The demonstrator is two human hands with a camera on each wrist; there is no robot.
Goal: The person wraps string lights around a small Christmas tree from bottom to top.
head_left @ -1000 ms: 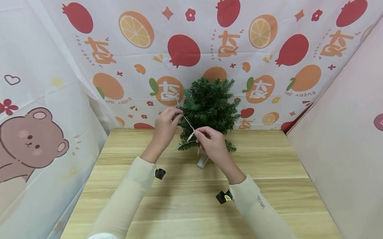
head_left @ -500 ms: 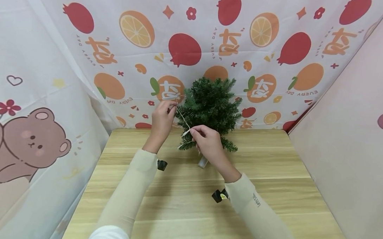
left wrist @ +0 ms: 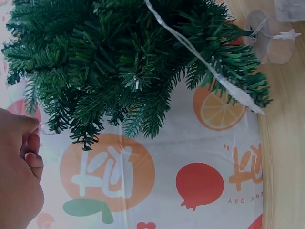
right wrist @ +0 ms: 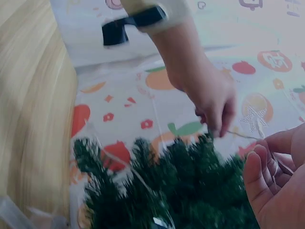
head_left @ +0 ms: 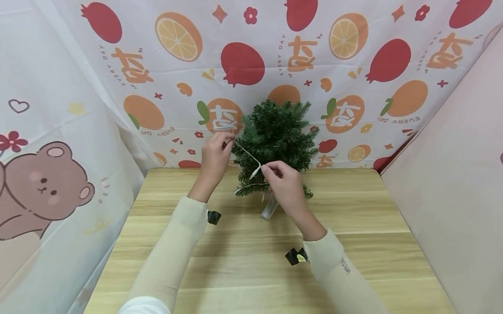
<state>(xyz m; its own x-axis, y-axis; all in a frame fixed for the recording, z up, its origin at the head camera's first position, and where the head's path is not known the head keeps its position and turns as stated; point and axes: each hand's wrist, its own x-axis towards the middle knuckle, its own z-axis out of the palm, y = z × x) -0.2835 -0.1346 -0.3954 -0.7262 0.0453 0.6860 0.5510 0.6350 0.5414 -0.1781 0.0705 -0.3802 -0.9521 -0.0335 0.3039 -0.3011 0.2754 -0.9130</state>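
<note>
A small green artificial Christmas tree (head_left: 277,133) stands toward the back of the table. At its left side, my left hand (head_left: 214,158) pinches a thin pale string of lights (head_left: 246,150) between thumb and fingertips. Lower down, in front of the branches, my right hand (head_left: 286,183) pinches the same string, which runs taut between both hands. A small white end hangs beside the right fingertips. In the right wrist view it shows as a star-shaped light (right wrist: 255,119). Another strand (left wrist: 200,55) lies across the branches in the left wrist view.
By the tree's round base (left wrist: 274,45) lies a clear plastic box (head_left: 270,209), with another white star (left wrist: 287,35) near it. The wooden table (head_left: 238,268) ends at a fruit-printed cloth (head_left: 182,85) behind the tree. Printed cloth (head_left: 42,118) also hangs at the left.
My left hand has shifted slightly up and left with the string. My right hand dipped left, then came back to the right, drawing its part of the string across the branches.
</note>
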